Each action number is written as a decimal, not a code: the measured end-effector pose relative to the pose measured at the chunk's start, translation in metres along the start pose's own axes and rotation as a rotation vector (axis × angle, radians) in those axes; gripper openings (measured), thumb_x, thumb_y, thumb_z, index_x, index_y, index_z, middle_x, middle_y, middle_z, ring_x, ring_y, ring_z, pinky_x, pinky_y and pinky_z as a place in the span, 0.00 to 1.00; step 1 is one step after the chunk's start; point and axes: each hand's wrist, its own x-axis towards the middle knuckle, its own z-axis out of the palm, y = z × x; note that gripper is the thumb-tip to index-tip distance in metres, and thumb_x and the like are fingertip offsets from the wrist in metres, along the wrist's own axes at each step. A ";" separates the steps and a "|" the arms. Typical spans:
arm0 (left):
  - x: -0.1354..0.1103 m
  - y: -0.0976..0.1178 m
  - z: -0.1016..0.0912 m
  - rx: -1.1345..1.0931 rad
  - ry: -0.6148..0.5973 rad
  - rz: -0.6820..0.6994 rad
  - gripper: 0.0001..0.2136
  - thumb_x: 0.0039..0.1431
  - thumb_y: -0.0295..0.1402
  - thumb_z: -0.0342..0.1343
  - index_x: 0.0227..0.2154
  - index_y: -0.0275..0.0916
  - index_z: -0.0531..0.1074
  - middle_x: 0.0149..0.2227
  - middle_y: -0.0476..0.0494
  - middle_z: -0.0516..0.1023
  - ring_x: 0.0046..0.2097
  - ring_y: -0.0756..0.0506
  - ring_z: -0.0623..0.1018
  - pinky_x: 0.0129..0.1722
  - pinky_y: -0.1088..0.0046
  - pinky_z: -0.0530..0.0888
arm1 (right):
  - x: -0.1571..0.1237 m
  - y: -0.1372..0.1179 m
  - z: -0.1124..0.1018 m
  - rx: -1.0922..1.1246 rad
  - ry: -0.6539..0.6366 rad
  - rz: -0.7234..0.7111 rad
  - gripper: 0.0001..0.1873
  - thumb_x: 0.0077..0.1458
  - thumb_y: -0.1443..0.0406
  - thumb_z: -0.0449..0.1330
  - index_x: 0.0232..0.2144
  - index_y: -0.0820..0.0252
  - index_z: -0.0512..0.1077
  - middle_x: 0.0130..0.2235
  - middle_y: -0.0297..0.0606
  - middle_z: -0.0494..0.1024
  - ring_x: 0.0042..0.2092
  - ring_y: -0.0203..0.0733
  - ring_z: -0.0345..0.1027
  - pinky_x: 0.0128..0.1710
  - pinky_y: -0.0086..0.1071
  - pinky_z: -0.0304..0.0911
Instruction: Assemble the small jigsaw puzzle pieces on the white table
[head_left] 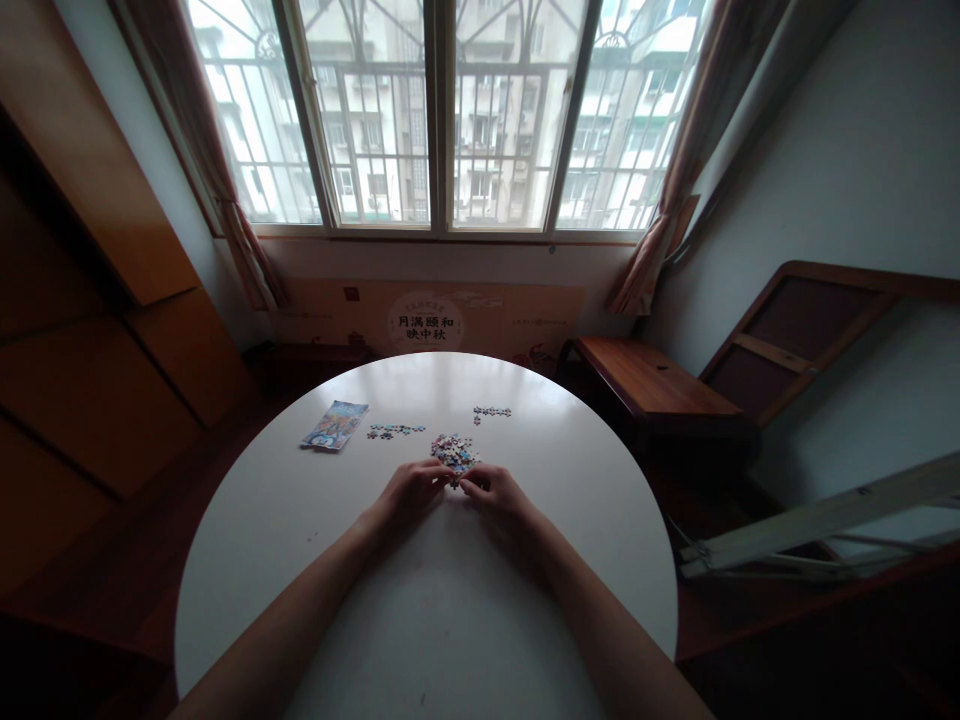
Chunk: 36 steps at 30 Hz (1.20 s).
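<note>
Here at six o'clock, two bare forearms come in over the white table (247,540), converging on the middle. The left hand (414,484) is in there, fingers curled and nearly closed, tips at the near edge of the pile (454,450). The right hand (489,486) matches it from the other side, thumb and forefinger bent close together! Between the fingertips, one small puzzle piece (454,485); which hand has hold of it, if either, cannot be told at this size.

The pile sits just beyond, loose pieces heaped in mixed colours. Take it as the clock's centre: at ten, a ragged row (405,429) of pieces; between one and two, a neater strip (495,411), one piece dropping from its left end. Out past nine lies the packet (334,426), bright and tilted.

Off the table at two o'clock, the brown bench (652,375). Dead on twelve, the printed panel (480,315) by the wall, and above it the barred window (495,120), curtains (649,260) either side!
</note>
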 end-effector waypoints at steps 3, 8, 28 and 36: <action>-0.001 -0.001 0.000 -0.001 -0.003 0.002 0.11 0.55 0.24 0.51 0.37 0.40 0.77 0.33 0.44 0.77 0.32 0.51 0.75 0.32 0.79 0.70 | 0.000 0.000 -0.001 0.004 -0.010 -0.009 0.12 0.52 0.63 0.56 0.27 0.66 0.76 0.24 0.36 0.72 0.26 0.34 0.62 0.26 0.25 0.55; -0.001 0.001 -0.001 0.013 -0.003 -0.007 0.11 0.56 0.25 0.51 0.36 0.40 0.78 0.32 0.45 0.77 0.30 0.51 0.75 0.31 0.79 0.70 | 0.000 0.000 -0.001 0.007 -0.017 -0.011 0.12 0.52 0.62 0.57 0.27 0.66 0.76 0.24 0.35 0.72 0.26 0.34 0.62 0.27 0.26 0.56; 0.000 0.001 -0.001 -0.017 -0.028 -0.019 0.11 0.56 0.25 0.51 0.38 0.39 0.77 0.33 0.44 0.77 0.32 0.50 0.76 0.32 0.79 0.70 | -0.001 -0.003 -0.001 0.013 -0.014 -0.010 0.10 0.51 0.65 0.57 0.29 0.66 0.77 0.25 0.36 0.74 0.27 0.34 0.62 0.27 0.25 0.56; 0.000 0.001 0.000 -0.021 -0.006 -0.027 0.12 0.55 0.24 0.51 0.38 0.40 0.77 0.33 0.44 0.77 0.32 0.50 0.75 0.32 0.79 0.70 | -0.001 -0.002 0.001 0.019 -0.016 -0.015 0.10 0.51 0.65 0.57 0.30 0.66 0.76 0.25 0.35 0.73 0.27 0.34 0.62 0.26 0.25 0.56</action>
